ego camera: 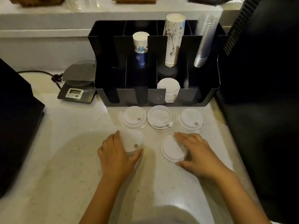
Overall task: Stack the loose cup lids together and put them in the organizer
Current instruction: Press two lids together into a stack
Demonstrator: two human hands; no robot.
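While left hand [115,152] grips lid [133,143], right hand [196,151] half-hides another lid [171,149]

Your two bare forearms reach forward from the bottom edge, angled slightly toward each other, wrists low over the surface. Your left hand [119,153] lies palm down with the fingers together and curved, the thumb spread wide to the right so the hand forms an open cup shape. Your right hand [196,150] mirrors it, palm down, fingers extended leftward and slightly spread, thumb splayed out below them.
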